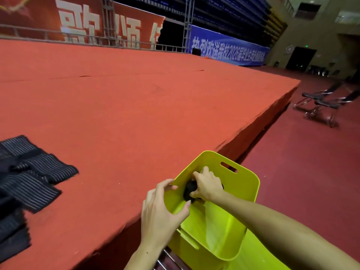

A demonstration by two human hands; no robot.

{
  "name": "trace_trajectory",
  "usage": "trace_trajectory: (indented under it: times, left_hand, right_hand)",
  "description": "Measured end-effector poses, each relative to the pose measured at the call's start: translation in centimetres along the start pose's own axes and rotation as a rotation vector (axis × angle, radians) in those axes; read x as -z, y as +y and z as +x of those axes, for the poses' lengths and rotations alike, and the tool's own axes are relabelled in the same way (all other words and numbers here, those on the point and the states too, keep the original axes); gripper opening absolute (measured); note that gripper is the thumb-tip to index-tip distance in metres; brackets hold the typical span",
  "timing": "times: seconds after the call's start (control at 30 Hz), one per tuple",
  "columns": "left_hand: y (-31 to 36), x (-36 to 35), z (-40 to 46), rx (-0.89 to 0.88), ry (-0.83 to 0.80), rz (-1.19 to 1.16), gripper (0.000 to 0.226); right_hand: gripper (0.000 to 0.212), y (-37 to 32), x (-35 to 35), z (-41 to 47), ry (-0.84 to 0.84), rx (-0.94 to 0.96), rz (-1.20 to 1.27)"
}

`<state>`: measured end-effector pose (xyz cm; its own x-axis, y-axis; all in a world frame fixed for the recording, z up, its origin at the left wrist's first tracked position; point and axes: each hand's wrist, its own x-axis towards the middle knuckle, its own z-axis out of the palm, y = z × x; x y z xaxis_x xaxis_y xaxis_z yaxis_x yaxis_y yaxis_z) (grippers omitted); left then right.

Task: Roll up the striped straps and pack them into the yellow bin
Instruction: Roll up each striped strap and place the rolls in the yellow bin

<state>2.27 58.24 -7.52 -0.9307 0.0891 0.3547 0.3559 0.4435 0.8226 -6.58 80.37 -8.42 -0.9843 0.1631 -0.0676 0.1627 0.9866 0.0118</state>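
The yellow bin (pixel 241 193) was gripped at its near-left rim by the left hand (pixel 161 209), whose fingers (pixel 169 187) were curled over the edge with the thumb pressed inside the wall. A dark rolled strap (pixel 190 191) was held inside the bin by the right hand (pixel 207 185), with the fingers wrapped closely round it, just beyond the left fingertips. Well to the left of both hands, flat striped straps (pixel 29 178) were seen piled overlapping on the red carpeted stage (pixel 126 106). Folded chairs (pixel 321 106) were seen far beyond the right hand, on the floor.
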Motion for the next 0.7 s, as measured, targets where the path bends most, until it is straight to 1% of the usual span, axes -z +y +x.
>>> trace_trajectory:
  times: [0.2, 0.33, 0.43, 0.53, 0.63, 0.7]
  left_hand:
    - [0.1, 0.0, 0.0, -0.004, 0.006, 0.014, 0.068]
    - [0.1, 0.1, 0.0, 0.005, -0.006, 0.022, 0.066]
    - [0.3, 0.2, 0.1, 0.032, -0.036, 0.031, 0.067]
    - [0.8, 0.7, 0.3, 0.052, -0.07, 0.032, 0.067]
    - [1.8, 1.9, 0.5, 0.068, -0.108, -0.009, 0.066]
    - [2.5, 3.4, 0.6, 0.061, -0.086, -0.051, 0.063]
  right_hand:
    - [0.068, -0.4, -0.8, 0.5, 0.012, -0.018, 0.018]
    - [0.072, -0.5, -1.0, 0.3, 0.012, -0.01, 0.016]
    - [0.073, -0.2, 0.0, -0.3, 0.018, -0.012, 0.102]
    - [0.061, 0.1, 2.3, -1.8, 0.043, -0.001, 0.264]
    - [0.039, -0.3, 5.7, -4.9, 0.165, 0.054, 0.474]
    - [0.028, -1.7, 8.2, -7.7, 0.256, 0.124, 0.619]
